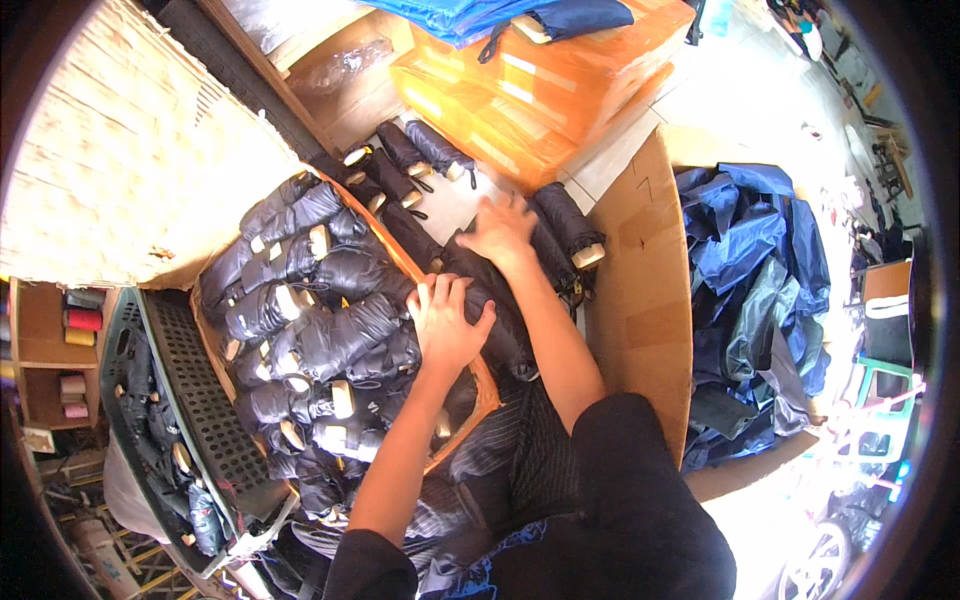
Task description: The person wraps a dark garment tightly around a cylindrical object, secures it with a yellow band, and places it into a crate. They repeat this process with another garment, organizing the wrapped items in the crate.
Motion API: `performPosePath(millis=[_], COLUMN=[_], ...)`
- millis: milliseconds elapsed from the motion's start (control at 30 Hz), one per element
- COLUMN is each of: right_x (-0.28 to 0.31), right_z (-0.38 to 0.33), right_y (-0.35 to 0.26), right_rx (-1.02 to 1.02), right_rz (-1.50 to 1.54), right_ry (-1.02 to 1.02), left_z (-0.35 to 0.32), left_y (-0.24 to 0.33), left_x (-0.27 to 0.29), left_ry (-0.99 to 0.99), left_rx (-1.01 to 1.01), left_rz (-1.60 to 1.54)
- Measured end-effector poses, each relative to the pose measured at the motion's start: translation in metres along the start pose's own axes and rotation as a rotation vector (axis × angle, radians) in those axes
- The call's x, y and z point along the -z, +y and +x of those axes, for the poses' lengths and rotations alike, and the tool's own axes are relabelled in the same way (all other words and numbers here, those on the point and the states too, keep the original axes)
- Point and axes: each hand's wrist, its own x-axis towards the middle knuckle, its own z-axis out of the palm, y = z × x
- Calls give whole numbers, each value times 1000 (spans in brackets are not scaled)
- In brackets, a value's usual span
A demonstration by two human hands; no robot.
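Note:
My left hand (450, 325) rests on the rim of a cardboard box (392, 245), its fingers bent over the edge and its thumb apart. Inside that box lie many folded umbrellas (335, 335) in dark covers with cream handle ends. Slightly blurred, my right hand (500, 232) is held over the floor with its fingers spread and nothing visible in them. Under and around it are more dark folded umbrellas (567, 222). Another group of folded umbrellas (400, 150) lies beyond, on the pale floor.
To the right stands a carton (640, 300) beside a heap of blue and grey fabric (750, 240). An orange-wrapped package (540, 90) sits ahead, with a dark blue folded umbrella (580, 17) on top. A green perforated crate (205, 395) is at the left.

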Motion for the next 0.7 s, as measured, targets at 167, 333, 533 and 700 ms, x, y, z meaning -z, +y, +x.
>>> performPosePath(millis=[167, 333, 533, 700], right_x=[-3, 10, -44, -72], right_z=[4, 45, 114, 93], right_y=[28, -9, -45, -42], right_rx=[-104, 145, 250, 211], right_rz=[57, 261, 275, 74], right_ry=[-158, 219, 85, -255], left_z=[5, 3, 7, 4], left_y=[7, 3, 7, 4], left_x=[-3, -1, 0, 0], left_ry=[3, -1, -32, -42], left_rx=[-28, -9, -25, -22], left_rz=[-27, -22, -35, -14])
